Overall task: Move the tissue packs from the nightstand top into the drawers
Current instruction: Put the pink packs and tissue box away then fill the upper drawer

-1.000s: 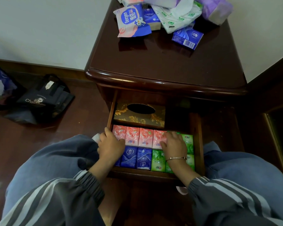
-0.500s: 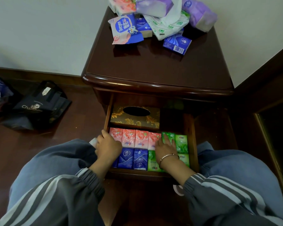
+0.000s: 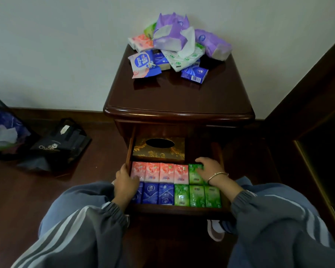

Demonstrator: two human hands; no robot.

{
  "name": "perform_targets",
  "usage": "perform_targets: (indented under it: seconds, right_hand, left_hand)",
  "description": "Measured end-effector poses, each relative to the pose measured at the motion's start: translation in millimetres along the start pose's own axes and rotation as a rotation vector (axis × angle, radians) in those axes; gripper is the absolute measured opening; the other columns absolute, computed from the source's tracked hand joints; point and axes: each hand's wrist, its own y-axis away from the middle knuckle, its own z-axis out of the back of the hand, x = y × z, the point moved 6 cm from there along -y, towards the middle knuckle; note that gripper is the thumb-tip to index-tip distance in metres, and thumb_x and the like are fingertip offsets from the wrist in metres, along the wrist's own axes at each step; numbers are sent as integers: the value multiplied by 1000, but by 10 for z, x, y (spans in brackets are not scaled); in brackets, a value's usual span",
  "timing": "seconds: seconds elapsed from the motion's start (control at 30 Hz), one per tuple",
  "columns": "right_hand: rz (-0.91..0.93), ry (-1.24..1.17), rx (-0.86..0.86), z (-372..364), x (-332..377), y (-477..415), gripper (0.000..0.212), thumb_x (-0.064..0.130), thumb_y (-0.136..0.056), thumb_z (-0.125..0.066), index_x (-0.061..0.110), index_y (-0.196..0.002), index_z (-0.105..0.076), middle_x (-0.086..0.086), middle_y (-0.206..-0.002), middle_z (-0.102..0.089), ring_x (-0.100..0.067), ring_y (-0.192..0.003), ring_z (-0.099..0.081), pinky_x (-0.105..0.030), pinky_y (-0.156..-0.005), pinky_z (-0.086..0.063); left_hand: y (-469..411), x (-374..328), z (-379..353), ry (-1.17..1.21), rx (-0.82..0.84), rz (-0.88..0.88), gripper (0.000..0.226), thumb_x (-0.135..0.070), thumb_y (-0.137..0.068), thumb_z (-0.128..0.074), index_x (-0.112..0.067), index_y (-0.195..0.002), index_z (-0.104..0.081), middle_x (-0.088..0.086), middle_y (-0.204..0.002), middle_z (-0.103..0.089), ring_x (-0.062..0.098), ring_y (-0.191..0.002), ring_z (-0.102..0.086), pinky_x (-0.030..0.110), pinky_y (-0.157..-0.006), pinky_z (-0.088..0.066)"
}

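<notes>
The nightstand [image 3: 178, 97] has its top drawer [image 3: 178, 209] pulled out. Inside lie a row of pink packs [image 3: 159, 172], a row of blue packs [image 3: 157, 193] and several green packs [image 3: 196, 196], with a gold tissue box [image 3: 159, 147] behind them. My left hand [image 3: 126, 182] rests on the leftmost pink and blue packs, thumb at the drawer's left wall. My right hand [image 3: 209, 169] lies on the back-right green packs, thumb along their rear edge. A pile stays on the top: purple packs [image 3: 170, 35], a blue-white pack [image 3: 143, 64], a small blue pack [image 3: 194, 74].
A black bag [image 3: 60, 144] and a mesh bag [image 3: 0, 130] lie on the floor to the left. Dark wooden furniture [image 3: 317, 132] stands close on the right. My knees flank the drawer; a pink shoe [image 3: 215, 229] shows under it.
My right hand slid from the middle of the packs to the back-right green ones. My left hand stayed at the drawer's left side. The view rose, showing the whole pile.
</notes>
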Motion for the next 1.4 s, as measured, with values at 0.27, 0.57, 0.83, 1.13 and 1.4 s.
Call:
perform_targets:
  seconds: [0.27, 0.57, 0.83, 1.13, 1.4]
  right_hand:
    - [-47, 217, 253, -305, -182, -186, 78, 42, -86, -57, 19, -149, -15, -6, -155, -20, -25, -142, -22, -43, -112, -26]
    - [-51, 384, 272, -434, -195, -177, 76, 48, -89, -50, 21, -149, -11, -3, -157, -14, -25, -145, -11, -52, -114, -13]
    - [34, 207, 122, -137, 80, 126, 60, 41, -91, -50, 22, -145, -31, -1, -158, -11, -23, -145, -10, -43, -115, -20]
    - [-190, -540, -648, 1118, -344, 433, 47, 13, -79, -65, 7, -124, -51, -16, -124, -55, -31, -110, -55, -36, -93, -44]
    - [-264, -989, -522, 1198, -478, -21, 62, -6, -79, -59, 6, -135, -38, -13, -137, -48, -30, -123, -48, -31, -91, -41]
  left_hand:
    - [-73, 105, -32, 30, -4, -69, 42, -13, -84, -50, -16, -126, -47, 13, -127, -52, 35, -114, -53, 51, -92, -49]
    - [-170, 168, -73, 47, -29, -30, 52, -16, -87, -53, -21, -136, -39, 8, -132, -45, 32, -121, -48, 51, -93, -48]
    - [-196, 191, -84, 123, 45, -57, 41, -22, -89, -53, -21, -129, -44, 8, -125, -54, 28, -109, -59, 50, -89, -52]
    - [-320, -98, 336, 486, -156, -21, 67, -25, -85, -52, -26, -146, -26, 8, -148, -39, 28, -131, -42, 45, -107, -38]
    - [-581, -898, 582, 710, -1, -222, 87, 19, -73, -38, -29, -145, -30, 7, -137, -51, 26, -124, -50, 50, -97, -49]
